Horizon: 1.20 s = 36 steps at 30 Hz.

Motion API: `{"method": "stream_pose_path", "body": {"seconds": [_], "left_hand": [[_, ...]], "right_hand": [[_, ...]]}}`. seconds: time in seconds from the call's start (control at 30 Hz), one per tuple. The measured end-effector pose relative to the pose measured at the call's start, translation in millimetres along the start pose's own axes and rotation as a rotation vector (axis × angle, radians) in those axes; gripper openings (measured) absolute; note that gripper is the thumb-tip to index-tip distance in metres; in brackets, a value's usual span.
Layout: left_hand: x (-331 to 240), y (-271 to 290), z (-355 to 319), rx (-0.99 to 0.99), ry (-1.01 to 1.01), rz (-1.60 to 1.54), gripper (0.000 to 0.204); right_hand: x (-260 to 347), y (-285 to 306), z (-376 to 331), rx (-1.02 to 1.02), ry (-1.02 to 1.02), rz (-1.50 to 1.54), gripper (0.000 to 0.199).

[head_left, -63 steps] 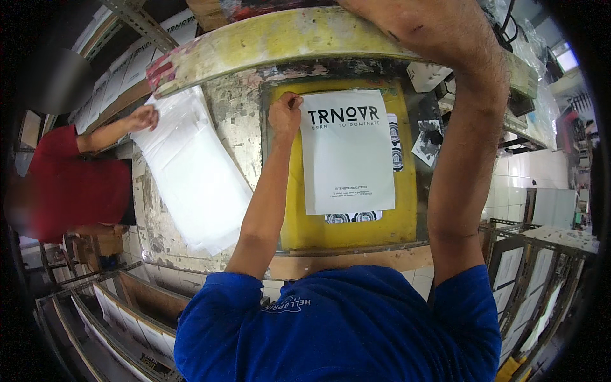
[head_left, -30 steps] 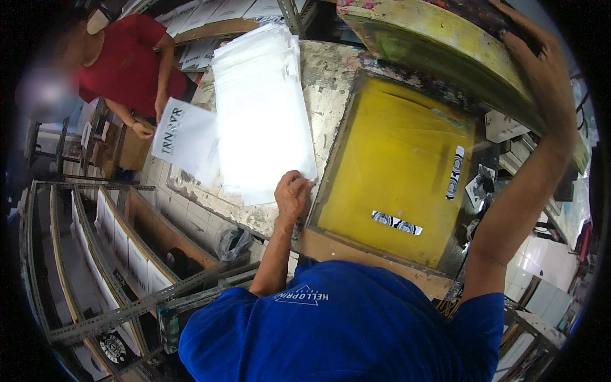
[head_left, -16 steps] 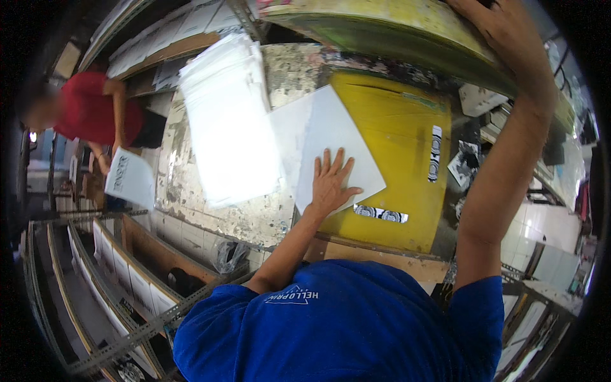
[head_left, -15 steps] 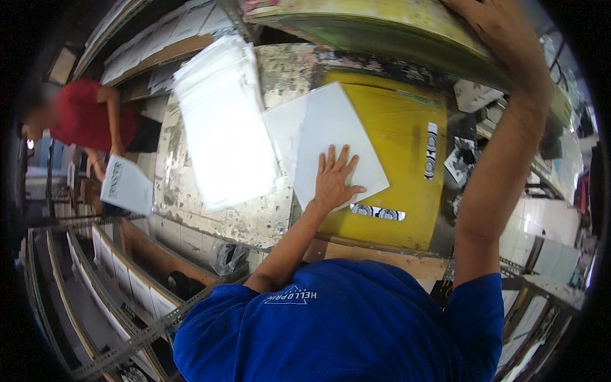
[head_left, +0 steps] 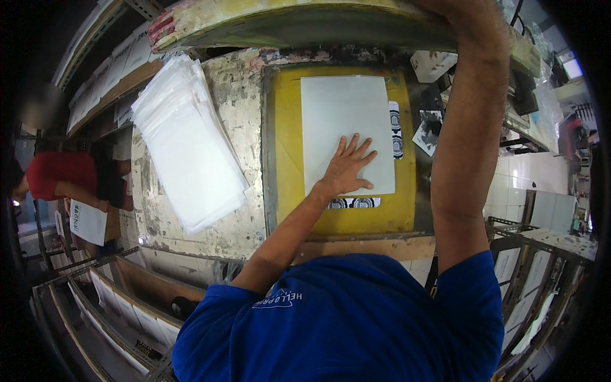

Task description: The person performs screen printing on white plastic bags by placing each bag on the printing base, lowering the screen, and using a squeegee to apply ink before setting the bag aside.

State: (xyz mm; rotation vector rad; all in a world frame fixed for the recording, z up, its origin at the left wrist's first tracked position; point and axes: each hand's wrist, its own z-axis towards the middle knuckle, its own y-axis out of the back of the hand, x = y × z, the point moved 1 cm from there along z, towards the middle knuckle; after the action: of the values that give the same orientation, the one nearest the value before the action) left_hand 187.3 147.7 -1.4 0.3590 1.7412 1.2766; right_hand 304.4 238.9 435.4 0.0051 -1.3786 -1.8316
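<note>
On the yellow board (head_left: 289, 149), a blank white sheet (head_left: 347, 111) lies flat and nearly square to the board, and the person's left hand (head_left: 349, 167) rests palm down on its lower right part, with the fingers spread wide and the thumb pointing right, gripping nothing. One strip with black-and-white round emblems (head_left: 395, 130) shows along the sheet's right edge, and a second emblem strip (head_left: 364, 203) shows along its near edge, close to the wrist. The right arm reaches up to the raised, paint-stained frame (head_left: 286, 27) beyond the board; the right hand (head_left: 453, 7) is largely cut off by the top of the view, so one cannot tell whether it is gripping or merely touching. To the left of the board, a loose stack of white sheets (head_left: 191, 159) lies slanted on the worn, paint-spotted table (head_left: 156, 210), its edges uneven. A small black-and-white card (head_left: 427, 132) lies just to the right of the board. Farther left, a co-worker in a red shirt (head_left: 60, 176) has a hand at a white sheet with black lettering (head_left: 88, 224), near the compartmented rack (head_left: 127, 309) at lower left.
</note>
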Motion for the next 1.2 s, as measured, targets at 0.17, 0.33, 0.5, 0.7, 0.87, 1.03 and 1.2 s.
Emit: {"method": "stream_pose_path", "body": {"seconds": [0.17, 0.33, 0.5, 0.7, 0.87, 1.03, 1.2], "left_hand": [[-2, 0, -6, -0.004, -0.015, -0.002, 0.097], [-1, -3, -6, -0.094, -0.078, -0.054, 0.098], [17, 14, -38, -0.298, 0.134, 0.032, 0.099], [36, 24, -68, -0.335, 0.338, 0.05, 0.095], [46, 12, -78, -0.338, 0.34, 0.078, 0.093], [46, 20, -80, -0.382, 0.317, 0.064, 0.094], [28, 79, -98, -0.812, 0.273, -0.351, 0.101]], "right_hand": [[-29, -23, 10, -0.189, 0.06, -0.135, 0.038], [-5, -2, -1, -0.043, -0.02, -0.042, 0.037], [-11, -24, 4, -0.153, 0.1, -0.039, 0.038], [-28, -19, 3, -0.258, 0.045, -0.191, 0.038], [-13, -33, -5, -0.346, 0.13, -0.275, 0.038], [-1, -28, -6, -0.185, -0.046, -0.121, 0.038], [31, -38, -36, -0.112, -0.245, -0.054, 0.039]]}}
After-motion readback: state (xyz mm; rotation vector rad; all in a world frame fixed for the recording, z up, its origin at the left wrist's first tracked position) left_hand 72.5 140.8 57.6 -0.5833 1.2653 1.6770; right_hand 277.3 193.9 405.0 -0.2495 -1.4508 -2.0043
